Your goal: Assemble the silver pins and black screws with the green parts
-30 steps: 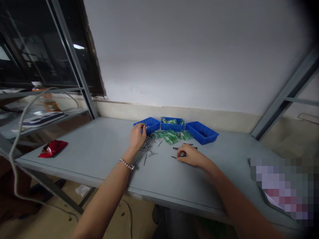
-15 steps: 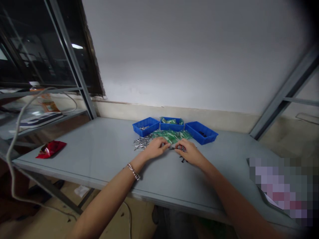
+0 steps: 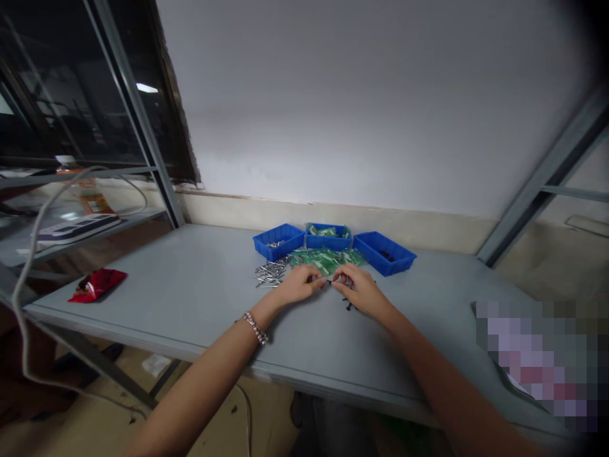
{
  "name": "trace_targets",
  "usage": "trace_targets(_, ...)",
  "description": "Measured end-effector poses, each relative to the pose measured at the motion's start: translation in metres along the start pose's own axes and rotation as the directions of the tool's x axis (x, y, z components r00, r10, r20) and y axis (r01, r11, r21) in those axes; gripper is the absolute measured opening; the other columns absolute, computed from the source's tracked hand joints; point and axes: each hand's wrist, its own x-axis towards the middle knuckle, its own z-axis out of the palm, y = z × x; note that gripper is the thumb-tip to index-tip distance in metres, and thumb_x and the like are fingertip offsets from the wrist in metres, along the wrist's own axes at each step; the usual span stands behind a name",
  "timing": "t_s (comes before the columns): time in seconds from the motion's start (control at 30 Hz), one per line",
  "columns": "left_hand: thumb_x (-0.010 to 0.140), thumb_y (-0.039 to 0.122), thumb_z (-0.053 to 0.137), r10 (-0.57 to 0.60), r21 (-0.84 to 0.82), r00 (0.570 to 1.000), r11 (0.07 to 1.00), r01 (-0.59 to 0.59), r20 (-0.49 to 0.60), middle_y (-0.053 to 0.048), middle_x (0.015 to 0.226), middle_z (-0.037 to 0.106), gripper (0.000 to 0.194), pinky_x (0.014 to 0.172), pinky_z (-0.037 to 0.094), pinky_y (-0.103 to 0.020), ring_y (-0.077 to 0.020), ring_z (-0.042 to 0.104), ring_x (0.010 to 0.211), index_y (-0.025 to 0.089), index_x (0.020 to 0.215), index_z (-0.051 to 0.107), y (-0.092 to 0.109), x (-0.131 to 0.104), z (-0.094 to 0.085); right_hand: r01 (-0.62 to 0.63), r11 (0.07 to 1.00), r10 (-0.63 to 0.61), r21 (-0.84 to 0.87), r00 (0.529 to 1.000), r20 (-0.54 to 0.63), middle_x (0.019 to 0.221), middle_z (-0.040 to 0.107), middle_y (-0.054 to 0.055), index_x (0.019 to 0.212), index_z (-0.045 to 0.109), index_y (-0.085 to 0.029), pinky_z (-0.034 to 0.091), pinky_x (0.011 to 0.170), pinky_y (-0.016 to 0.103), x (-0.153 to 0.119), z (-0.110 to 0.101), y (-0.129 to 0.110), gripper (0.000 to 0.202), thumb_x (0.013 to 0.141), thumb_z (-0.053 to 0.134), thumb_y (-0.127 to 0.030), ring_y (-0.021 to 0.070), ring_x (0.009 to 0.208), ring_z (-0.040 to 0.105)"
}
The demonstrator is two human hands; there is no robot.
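Note:
My left hand (image 3: 301, 284), with a bracelet at its wrist, has thumb and fingers pinched together; whatever they hold is too small to make out. Close to its fingertips, my right hand (image 3: 358, 290) pinches a small black screw (image 3: 330, 282), which spans the narrow gap between the hands. More black screws (image 3: 349, 306) lie on the table beneath the right hand, partly hidden by it. Long silver metal pins (image 3: 270, 273) are heaped left of my left hand. Just beyond my fingertips, clear-and-green small plastic packets (image 3: 320, 259) are piled up.
Three blue bins stand along the wall: a left bin (image 3: 266, 249) with small metal parts, a middle bin (image 3: 328, 242) with green packets, and a right bin (image 3: 392, 265) with dark pieces. A red wrapper (image 3: 99, 285) lies far left. Shelf posts (image 3: 516, 184) flank the table.
The hands have come slightly closer together, and the black screw at the right fingertips now reaches the left fingertips. The bins, pins and packets look unmoved.

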Motion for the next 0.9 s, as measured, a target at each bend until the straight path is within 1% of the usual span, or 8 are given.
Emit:
trace_targets(0.1, 0.081, 0.030, 0.047, 0.006, -0.066, 0.999, 0.998, -0.008, -0.041, -0.002, 0.069, 0.054, 0.024, 0.057, 0.034, -0.023, -0.0104, 0.044, 0.060, 0.013, 0.070, 0.060, 0.0000, 0.0005, 0.0002, -0.001, 1.000, 0.002, 0.030, 1.000, -0.027, 0.072, 0.051, 0.001, 0.082, 0.055, -0.018, 0.038, 0.062, 0.025, -0.0001, 0.0004, 0.0010, 0.008, 0.075, 0.055, -0.021, 0.0135, 0.066, 0.047)
trace_targets(0.2, 0.080, 0.029, 0.050, 0.020, -0.111, 0.995, 0.993, -0.031, -0.097, -0.001, 0.068, 0.053, 0.020, 0.056, 0.034, -0.023, -0.0100, 0.042, 0.059, 0.013, 0.072, 0.059, -0.0010, 0.0012, 0.0007, -0.042, 0.997, 0.042, 0.069, 0.999, -0.009, 0.072, 0.053, 0.001, 0.088, 0.057, -0.018, 0.039, 0.060, 0.025, -0.0002, 0.0006, 0.0009, 0.016, 0.075, 0.056, -0.026, 0.0128, 0.062, 0.046)
trace_targets(0.33, 0.080, 0.029, 0.051, 0.056, -0.125, 0.986, 0.989, -0.076, -0.158, -0.002, 0.070, 0.053, 0.018, 0.057, 0.035, -0.024, -0.0099, 0.042, 0.059, 0.014, 0.074, 0.059, -0.0026, 0.0015, 0.0016, -0.073, 0.987, 0.073, 0.146, 0.997, 0.006, 0.072, 0.055, 0.002, 0.082, 0.058, -0.018, 0.039, 0.058, 0.025, 0.0011, 0.0014, -0.0003, 0.017, 0.079, 0.049, -0.032, 0.0127, 0.061, 0.048)
trace_targets(0.43, 0.080, 0.030, 0.052, 0.069, -0.119, 0.981, 0.989, -0.092, -0.181, -0.003, 0.072, 0.054, 0.018, 0.058, 0.035, -0.025, -0.0100, 0.041, 0.058, 0.014, 0.077, 0.060, -0.0018, 0.0007, 0.0021, -0.078, 0.978, 0.077, 0.191, 0.997, 0.017, 0.071, 0.055, 0.002, 0.073, 0.056, -0.018, 0.039, 0.060, 0.025, 0.0026, 0.0024, -0.0002, 0.021, 0.082, 0.043, -0.031, 0.0137, 0.066, 0.050)
trace_targets(0.6, 0.079, 0.036, 0.054, 0.032, -0.120, 0.985, 0.991, -0.053, -0.170, -0.005, 0.081, 0.057, 0.024, 0.059, 0.037, -0.026, -0.0106, 0.043, 0.059, 0.014, 0.087, 0.060, 0.0006, 0.0001, 0.0008, -0.124, 0.961, 0.125, 0.248, 0.992, 0.009, 0.071, 0.055, 0.002, 0.074, 0.055, -0.017, 0.038, 0.059, 0.025, 0.0032, 0.0034, 0.0012, 0.018, 0.080, 0.044, -0.029, 0.0136, 0.065, 0.049)
trace_targets(0.73, 0.087, 0.037, 0.038, -0.008, -0.110, 0.983, 0.994, -0.012, -0.185, -0.006, 0.076, 0.058, 0.034, 0.068, 0.038, -0.029, -0.0144, 0.049, 0.069, 0.014, 0.079, 0.061, -0.0022, 0.0015, -0.0014, -0.117, 0.964, 0.120, 0.237, 0.993, 0.000, 0.070, 0.055, 0.002, 0.074, 0.056, -0.017, 0.038, 0.057, 0.025, 0.0025, 0.0033, 0.0019, 0.017, 0.079, 0.045, -0.029, 0.0128, 0.063, 0.048)
trace_targets(0.83, 0.090, 0.036, 0.032, -0.006, -0.124, 0.990, 0.992, -0.012, -0.144, -0.005, 0.077, 0.059, 0.039, 0.074, 0.037, -0.030, -0.0159, 0.052, 0.077, 0.014, 0.075, 0.062, -0.0031, 0.0021, -0.0022, -0.096, 0.971, 0.102, 0.219, 0.995, -0.018, 0.071, 0.056, 0.002, 0.075, 0.057, -0.018, 0.038, 0.056, 0.024, 0.0023, 0.0036, 0.0028, 0.015, 0.078, 0.047, -0.028, 0.0123, 0.061, 0.047)
trace_targets(0.9, 0.090, 0.036, 0.033, -0.008, -0.119, 0.994, 0.993, -0.005, -0.111, -0.005, 0.075, 0.058, 0.040, 0.073, 0.037, -0.029, -0.0153, 0.051, 0.076, 0.014, 0.073, 0.062, -0.0021, 0.0019, -0.0018, -0.087, 0.974, 0.093, 0.208, 0.995, -0.020, 0.070, 0.056, 0.001, 0.076, 0.057, -0.018, 0.038, 0.056, 0.024, 0.0023, 0.0039, 0.0036, 0.014, 0.078, 0.047, -0.028, 0.0120, 0.061, 0.047)
